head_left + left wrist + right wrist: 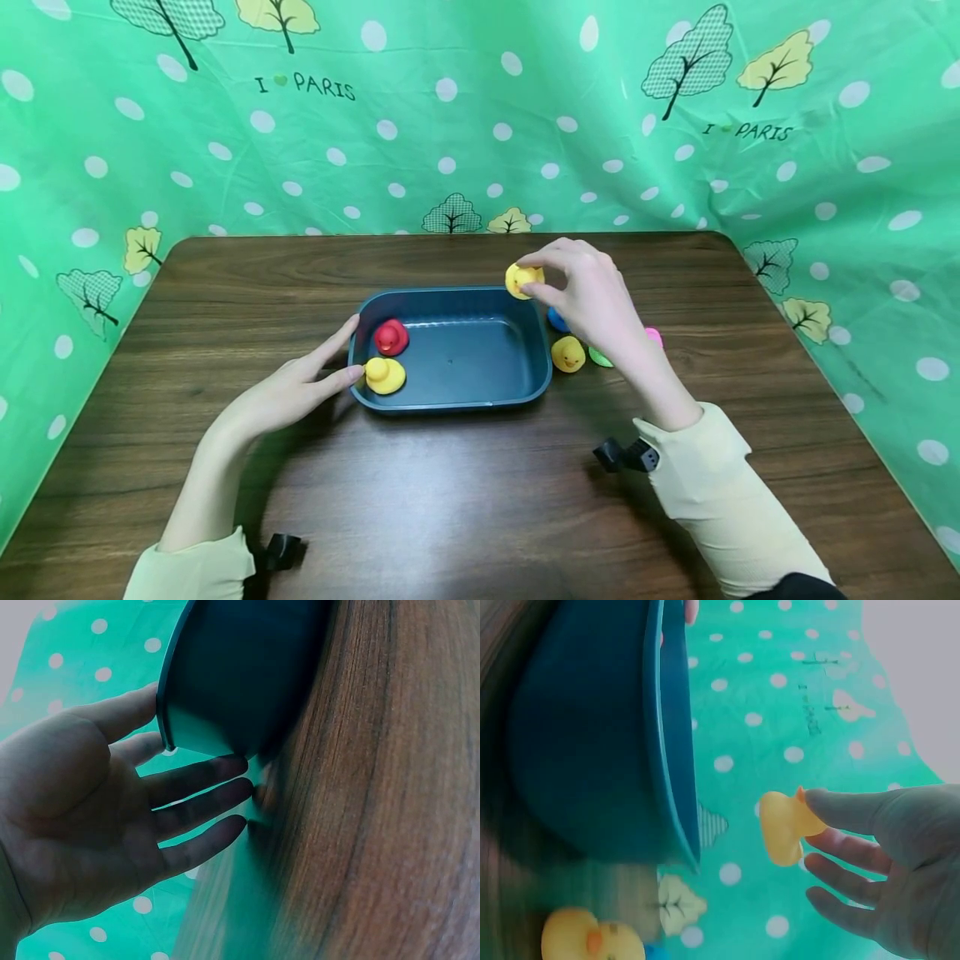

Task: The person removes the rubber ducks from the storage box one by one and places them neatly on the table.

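My right hand [588, 287] pinches a yellow rubber duck [781, 827] between thumb and fingers, above the far right corner of a dark blue tub [457, 358]. In the right wrist view the duck is apart from the rim. At the tub's left end, my left hand [300, 383] touches the rim with thumb and finger; its other fingers extend along the outside in the left wrist view. Inside the tub, at the left, a red duck [391, 337] sits behind another yellow duck [386, 377].
Right of the tub stands a yellow duck [568, 354], with a blue toy [557, 320], a green one [599, 357] and a pink one [654, 336] partly hidden by the right hand and forearm. A green dotted cloth [480, 117] hangs behind the brown wooden table [450, 500].
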### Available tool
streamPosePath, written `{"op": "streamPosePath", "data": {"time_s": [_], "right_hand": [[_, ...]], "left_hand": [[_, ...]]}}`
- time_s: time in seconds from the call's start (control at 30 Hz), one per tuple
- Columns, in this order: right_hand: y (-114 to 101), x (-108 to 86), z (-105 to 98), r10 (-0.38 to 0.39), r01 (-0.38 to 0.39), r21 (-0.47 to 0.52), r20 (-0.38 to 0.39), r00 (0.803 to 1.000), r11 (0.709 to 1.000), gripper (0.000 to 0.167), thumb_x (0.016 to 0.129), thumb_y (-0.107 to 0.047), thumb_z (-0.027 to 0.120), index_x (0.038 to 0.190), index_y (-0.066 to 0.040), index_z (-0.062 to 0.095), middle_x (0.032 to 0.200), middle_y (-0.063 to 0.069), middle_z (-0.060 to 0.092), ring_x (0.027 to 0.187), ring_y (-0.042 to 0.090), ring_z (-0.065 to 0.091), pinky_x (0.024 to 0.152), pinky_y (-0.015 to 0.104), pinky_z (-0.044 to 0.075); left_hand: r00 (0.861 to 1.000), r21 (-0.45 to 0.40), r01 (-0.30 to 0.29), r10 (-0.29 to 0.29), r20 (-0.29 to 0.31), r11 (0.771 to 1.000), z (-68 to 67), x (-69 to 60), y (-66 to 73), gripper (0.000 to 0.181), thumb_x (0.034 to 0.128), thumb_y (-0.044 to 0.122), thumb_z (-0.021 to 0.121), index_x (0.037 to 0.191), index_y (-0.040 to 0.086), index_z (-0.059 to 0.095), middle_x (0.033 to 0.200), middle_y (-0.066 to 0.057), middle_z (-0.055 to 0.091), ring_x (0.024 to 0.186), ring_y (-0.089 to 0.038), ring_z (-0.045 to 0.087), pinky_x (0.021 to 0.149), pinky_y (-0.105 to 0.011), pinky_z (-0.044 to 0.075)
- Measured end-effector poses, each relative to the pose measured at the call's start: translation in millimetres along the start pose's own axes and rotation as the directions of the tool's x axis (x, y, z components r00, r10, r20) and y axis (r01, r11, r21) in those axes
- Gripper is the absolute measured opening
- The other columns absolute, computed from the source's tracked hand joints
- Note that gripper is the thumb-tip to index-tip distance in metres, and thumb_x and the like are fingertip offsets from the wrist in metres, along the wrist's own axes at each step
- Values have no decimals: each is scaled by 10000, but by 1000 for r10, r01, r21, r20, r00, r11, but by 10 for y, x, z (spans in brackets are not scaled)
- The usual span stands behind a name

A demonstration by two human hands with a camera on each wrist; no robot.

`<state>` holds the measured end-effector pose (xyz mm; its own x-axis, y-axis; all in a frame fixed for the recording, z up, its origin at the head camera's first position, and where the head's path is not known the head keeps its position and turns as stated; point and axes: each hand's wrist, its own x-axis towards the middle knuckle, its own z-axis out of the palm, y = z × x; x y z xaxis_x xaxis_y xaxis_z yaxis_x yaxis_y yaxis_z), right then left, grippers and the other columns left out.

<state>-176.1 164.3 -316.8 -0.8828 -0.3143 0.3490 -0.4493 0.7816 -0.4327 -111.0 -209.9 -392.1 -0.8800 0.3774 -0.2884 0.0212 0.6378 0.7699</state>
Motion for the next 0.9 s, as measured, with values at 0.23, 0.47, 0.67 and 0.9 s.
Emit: {"op": "streamPosePath", "data": {"time_s": [0.23,0.47,0.67,0.9], "right_hand": [[249,-85,-155,28,-29,-24,-39,999,999,272,875,-150,834,1139,-105,791,1119,92,770,1105,308,655,888,490,526],[465,-171,-318,74,-77,-42,-75,994,996,249,879,-138,827,1123,-94,793,1104,109,771,1086,328,660,841,459,488],[678,-247,-400,92,-99,-88,-87,992,991,256,872,-118,829,1120,-66,787,1109,141,765,1046,332,663,788,417,458],[931,-334,-455,142,-152,-114,-95,985,982,257,878,-133,827,1122,-64,785,1100,151,763,943,306,655,716,320,401]], "left_hand": [[1000,-9,8,-8,8,1000,-2,-9,0,738,1048,576,478,1622,498,20,1711,-156,237,1579,-432,214,1172,-739,276],[1000,-13,1,-1,8,1000,-3,-7,-6,735,1051,564,481,1621,501,21,1711,-155,239,1581,-426,213,1173,-737,277],[1000,-17,-4,4,7,1000,-4,-4,-14,733,1051,561,484,1620,503,26,1710,-153,240,1580,-421,219,1176,-735,276],[1000,-15,-3,3,6,1000,-1,-6,-7,733,1053,555,486,1620,502,24,1714,-146,233,1582,-417,216,1177,-734,275]]}}
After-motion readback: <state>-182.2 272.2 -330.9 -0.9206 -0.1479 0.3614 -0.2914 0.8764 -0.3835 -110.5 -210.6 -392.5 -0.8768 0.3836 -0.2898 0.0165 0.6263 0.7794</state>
